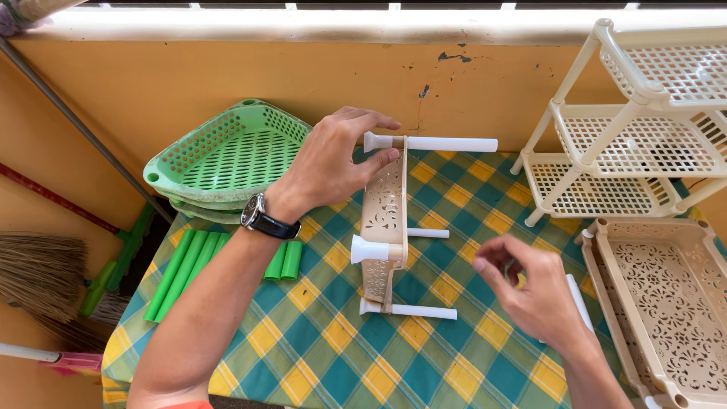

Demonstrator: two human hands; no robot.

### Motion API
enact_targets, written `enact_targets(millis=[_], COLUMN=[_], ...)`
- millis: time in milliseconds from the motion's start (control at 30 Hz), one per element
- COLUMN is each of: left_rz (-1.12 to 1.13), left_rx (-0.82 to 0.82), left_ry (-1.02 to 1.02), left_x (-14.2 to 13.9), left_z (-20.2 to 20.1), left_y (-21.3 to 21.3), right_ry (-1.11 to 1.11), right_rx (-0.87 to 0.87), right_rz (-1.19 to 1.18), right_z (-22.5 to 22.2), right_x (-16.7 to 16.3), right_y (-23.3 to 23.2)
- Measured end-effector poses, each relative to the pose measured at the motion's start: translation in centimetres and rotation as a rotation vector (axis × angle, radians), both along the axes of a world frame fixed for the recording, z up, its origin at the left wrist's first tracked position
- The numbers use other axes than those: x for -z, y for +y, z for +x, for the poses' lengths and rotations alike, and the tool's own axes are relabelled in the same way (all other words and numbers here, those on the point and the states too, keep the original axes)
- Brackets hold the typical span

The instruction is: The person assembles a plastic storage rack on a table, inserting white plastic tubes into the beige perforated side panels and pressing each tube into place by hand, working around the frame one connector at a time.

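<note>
My left hand (333, 163), with a dark watch on the wrist, grips the top edge of a beige patterned shelf tray (385, 220) standing on its side on the checked tablecloth (318, 341). Three white plastic tubes pass through the tray's corners: an upper tube (447, 144), a middle tube (428, 233) and a lower tube (416, 310). My right hand (530, 291) hovers to the right of the tray with fingers loosely curled, holding nothing I can see. Just behind that hand lies a loose white tube (579, 299).
Stacked green triangular baskets (227, 163) sit at the table's back left, green tubes (185, 269) beside them. An assembled cream rack (636, 121) stands at the back right, another beige tray (666, 303) at the right edge. Brooms (45, 265) lean at the left wall.
</note>
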State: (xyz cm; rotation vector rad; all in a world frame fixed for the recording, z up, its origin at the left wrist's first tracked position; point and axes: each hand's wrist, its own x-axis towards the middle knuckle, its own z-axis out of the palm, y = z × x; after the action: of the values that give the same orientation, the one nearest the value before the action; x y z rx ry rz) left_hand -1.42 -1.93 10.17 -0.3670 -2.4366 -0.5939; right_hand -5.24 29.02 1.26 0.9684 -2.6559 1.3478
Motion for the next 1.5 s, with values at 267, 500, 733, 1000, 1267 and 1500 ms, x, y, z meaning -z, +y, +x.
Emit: enact_targets(millis=[267, 500, 733, 1000, 1267, 1500], left_rz=[0.044, 0.050, 0.116, 0.122, 0.087, 0.097], left_rx=[0.019, 0.042, 0.128, 0.204, 0.230, 0.255], left_ry=[-0.092, -0.112, -0.128, -0.004, 0.049, 0.007], left_x=[0.4, 0.5, 0.1, -1.4, -1.8, -1.6], left_z=[-1.6, -1.7, -1.2, 1.1, 3.9, 5.4], left_y=[-0.5, -0.7, -0.3, 1.4, 3.2, 3.9], right_ry=[0.105, -0.039, -0.118, -0.230, -0.218, -0.148], right_rx=[0.006, -0.021, -0.094, -0.133, -0.187, -0.177], right_rz=[-0.146, -0.288, -0.326, -0.338, -0.265, -0.107], right_z=[-4.7, -7.2, -8.0, -7.3, -5.4, -4.6], right_x=[-2.6, -3.7, -3.5, -6.2, -7.8, -7.8], right_y=[-2.3, -4.3, -4.3, -3.0, -2.0, -1.1])
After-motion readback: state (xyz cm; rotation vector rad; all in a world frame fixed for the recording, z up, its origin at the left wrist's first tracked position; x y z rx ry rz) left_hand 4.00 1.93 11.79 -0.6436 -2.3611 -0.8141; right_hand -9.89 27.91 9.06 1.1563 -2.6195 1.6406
